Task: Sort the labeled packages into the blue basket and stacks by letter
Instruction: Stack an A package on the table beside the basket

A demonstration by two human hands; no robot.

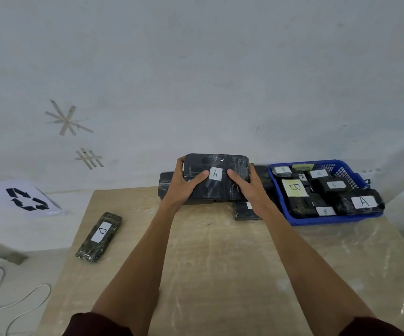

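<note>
Black film wraps the package labelled A (216, 186), which sits at 12 o'clock on the wooden table (220, 263), over other dark packages (245, 210); whether it rests on them is unclear. Keep it level and label-up, then set it squarely with its own letter, clear of the blue basket (336, 220) rim at 2 o'clock. Your left hand (184, 186) and right hand (249, 190) clasp its two ends, thumbs on top flanking the label, fingers curled round the far sides. At 9 o'clock the D package (100, 236) lies well apart.
</note>
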